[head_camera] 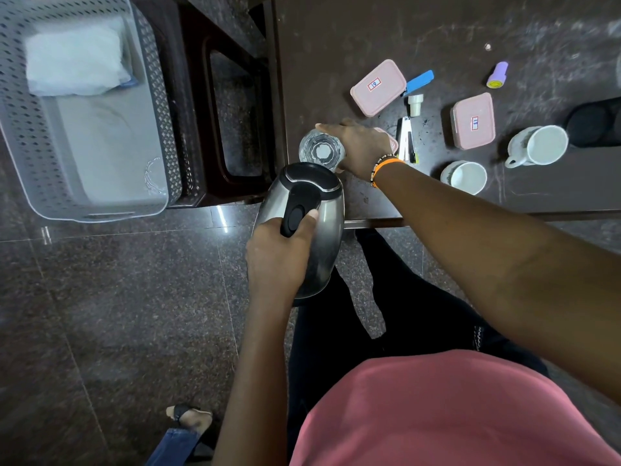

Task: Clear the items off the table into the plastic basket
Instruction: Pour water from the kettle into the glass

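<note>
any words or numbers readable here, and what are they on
"19", roughly, seen tilted: red-bordered sticker on the left pink box.
A similar sticker on the right pink box: two characters, too blurred to read for sure.
Kettle, cups, basket: no text visible.

Underfoot, a dark speckled stone floor (117, 297), polished, laid in large tiles with thin pale joints. Bright glints of overhead light on the gloss near the middle (one short streak, one smaller smear further left). At upper right, a dark brown table (369, 28), scuffed and streaked with pale marks. Just left of it, a dark brown plastic stool (215, 105) with an open rectangular frame, floor visible through the gap.
</note>
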`<state>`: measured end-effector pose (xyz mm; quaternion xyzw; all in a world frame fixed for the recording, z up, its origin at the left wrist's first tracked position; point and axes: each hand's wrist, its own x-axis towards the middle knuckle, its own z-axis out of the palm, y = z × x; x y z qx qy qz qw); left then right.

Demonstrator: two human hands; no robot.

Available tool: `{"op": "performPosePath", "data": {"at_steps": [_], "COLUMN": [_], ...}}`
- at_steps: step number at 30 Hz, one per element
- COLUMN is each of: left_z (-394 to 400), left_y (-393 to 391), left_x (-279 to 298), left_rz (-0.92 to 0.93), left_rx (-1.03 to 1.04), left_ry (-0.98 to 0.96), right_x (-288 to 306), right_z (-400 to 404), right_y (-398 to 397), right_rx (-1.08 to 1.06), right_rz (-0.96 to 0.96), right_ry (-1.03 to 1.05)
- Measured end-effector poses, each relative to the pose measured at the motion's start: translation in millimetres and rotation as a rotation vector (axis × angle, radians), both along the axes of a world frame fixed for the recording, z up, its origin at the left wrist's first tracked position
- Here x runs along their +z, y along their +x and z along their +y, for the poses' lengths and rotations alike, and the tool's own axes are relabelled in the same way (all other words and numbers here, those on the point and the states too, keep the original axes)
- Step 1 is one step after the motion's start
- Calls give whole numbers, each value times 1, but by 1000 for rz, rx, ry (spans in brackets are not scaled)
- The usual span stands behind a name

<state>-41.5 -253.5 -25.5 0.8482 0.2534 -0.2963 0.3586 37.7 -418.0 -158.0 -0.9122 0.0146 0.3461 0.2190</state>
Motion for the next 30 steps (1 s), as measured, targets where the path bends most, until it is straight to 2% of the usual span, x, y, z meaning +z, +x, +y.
{"op": "performPosePath", "data": {"at_steps": [7,13,17,21,24,30], "left_z": [14,37,62,88,112,170], "left_y": [-17,-33,-39,-40,-35,-13], "left_x": [-3,-7,1,20,38,69], "left_rz": [40,-105,-189,-235,-306,-522], "left_rx": [77,85,177,329,445,604], "left_ry": [-14,58,-45,-163,-241,-262], "right_x": [5,10,11,24,41,73], "right_z": [2,7,9,30,64,147], "right_y": [0,4,4,1,2,29], "right_rx": [-29,33,52,-21,-66,-240], "right_rz": [0,9,13,-138,-252,-290], "right_ry": [-8,-53,-45,-123,-28,301]}}
